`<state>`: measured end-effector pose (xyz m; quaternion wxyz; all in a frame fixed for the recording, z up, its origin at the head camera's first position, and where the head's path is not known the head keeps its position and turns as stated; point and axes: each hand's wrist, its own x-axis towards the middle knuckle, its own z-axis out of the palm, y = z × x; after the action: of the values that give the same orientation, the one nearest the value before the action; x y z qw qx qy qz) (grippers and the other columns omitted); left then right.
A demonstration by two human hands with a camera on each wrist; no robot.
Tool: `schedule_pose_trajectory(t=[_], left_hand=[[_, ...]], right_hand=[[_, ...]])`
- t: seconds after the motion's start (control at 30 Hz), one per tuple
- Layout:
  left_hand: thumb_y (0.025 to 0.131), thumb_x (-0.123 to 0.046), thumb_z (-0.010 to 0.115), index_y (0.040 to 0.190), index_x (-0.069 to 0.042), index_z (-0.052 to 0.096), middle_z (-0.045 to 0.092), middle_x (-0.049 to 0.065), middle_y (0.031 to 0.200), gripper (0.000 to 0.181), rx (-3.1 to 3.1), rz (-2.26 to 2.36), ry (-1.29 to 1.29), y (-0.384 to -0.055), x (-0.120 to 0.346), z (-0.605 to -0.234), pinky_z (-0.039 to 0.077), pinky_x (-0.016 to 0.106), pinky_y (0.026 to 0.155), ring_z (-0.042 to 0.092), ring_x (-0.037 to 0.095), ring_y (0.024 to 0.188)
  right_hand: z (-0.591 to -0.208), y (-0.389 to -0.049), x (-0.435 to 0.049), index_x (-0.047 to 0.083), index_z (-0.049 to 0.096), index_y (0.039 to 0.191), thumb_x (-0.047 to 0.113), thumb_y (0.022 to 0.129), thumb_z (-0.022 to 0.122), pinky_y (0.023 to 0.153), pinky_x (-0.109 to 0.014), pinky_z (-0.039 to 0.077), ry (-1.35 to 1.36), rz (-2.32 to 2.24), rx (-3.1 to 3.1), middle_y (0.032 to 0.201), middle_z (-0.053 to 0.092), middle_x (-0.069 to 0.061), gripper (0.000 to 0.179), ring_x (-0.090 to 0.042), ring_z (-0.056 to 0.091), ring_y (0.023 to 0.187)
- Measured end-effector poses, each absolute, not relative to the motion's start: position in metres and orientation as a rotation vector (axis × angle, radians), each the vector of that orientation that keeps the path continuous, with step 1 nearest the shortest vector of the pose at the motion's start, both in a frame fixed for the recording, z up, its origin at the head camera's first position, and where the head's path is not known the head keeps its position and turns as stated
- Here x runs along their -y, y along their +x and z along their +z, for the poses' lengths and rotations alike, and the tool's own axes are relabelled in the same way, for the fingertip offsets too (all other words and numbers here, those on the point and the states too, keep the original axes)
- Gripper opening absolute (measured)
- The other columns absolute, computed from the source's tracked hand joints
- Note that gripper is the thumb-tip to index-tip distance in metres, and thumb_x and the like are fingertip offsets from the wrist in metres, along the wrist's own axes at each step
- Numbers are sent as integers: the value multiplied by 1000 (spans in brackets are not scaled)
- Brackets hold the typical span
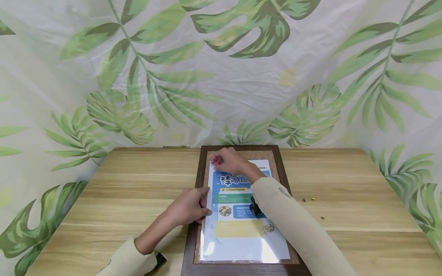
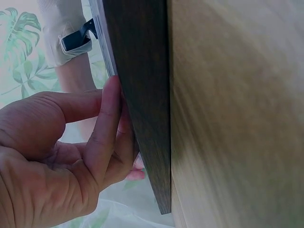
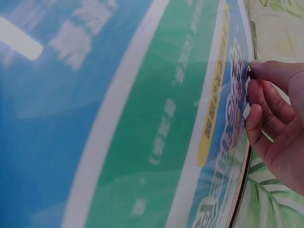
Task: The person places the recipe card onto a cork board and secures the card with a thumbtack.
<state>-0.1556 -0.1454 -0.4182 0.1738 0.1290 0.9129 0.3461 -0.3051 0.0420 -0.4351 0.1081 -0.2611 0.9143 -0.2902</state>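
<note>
A poster [image 1: 238, 245] with blue, green and yellow panels and a glossy clear surface lies on a brown-framed cork board [image 1: 198, 214]. At the poster's top left corner, my right hand [image 1: 229, 160] has its fingers curled and pinches a small pin, mostly hidden by the fingertips. The right wrist view shows that hand [image 3: 280, 114] with thumb and fingers at the poster's edge. Lower down, my left hand [image 1: 186, 207] rests its fingertips along the poster's left edge. In the left wrist view, that hand's fingers [image 2: 107, 118] touch the edge beside the dark frame [image 2: 142, 104].
The board lies on a wooden table [image 1: 152, 172], its far end by a leaf-patterned cloth [image 1: 241, 96]. Several tiny loose pieces, one a yellow piece [image 1: 313, 199], lie right of the board. My right sleeve [image 1: 293, 214] crosses over the poster's right side.
</note>
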Motion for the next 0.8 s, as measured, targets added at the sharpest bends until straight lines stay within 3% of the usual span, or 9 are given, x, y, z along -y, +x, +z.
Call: schedule_pose_trajectory(t=[0.37, 0.6, 0.8], left_hand=[[91, 0, 83, 154, 12, 48, 63, 2, 73, 74, -2599, 962, 375, -155, 145, -419, 42, 22, 46, 65, 12, 52], [91, 0, 83, 154, 12, 48, 63, 1, 72, 74, -2605, 952, 378, -154, 145, -419, 40, 22, 47, 65, 12, 52], [90, 0, 83, 154, 13, 48, 63, 1, 72, 73, -2609, 951, 377, -154, 145, -419, 39, 22, 47, 65, 12, 52]], right_hand=[[-440, -312, -34, 11, 82, 113, 9, 97, 77, 86, -27, 59, -770, -980, -2727, 101, 81, -2, 17, -13, 74, 92], [-440, -314, -32, 13, 82, 110, 9, 99, 72, 77, -24, 53, -721, -1025, -2747, 102, 82, -2, 16, -13, 71, 87], [-440, -316, -29, 11, 82, 112, 9, 99, 69, 80, -23, 54, -726, -1027, -2757, 104, 82, -3, 19, -13, 73, 90]])
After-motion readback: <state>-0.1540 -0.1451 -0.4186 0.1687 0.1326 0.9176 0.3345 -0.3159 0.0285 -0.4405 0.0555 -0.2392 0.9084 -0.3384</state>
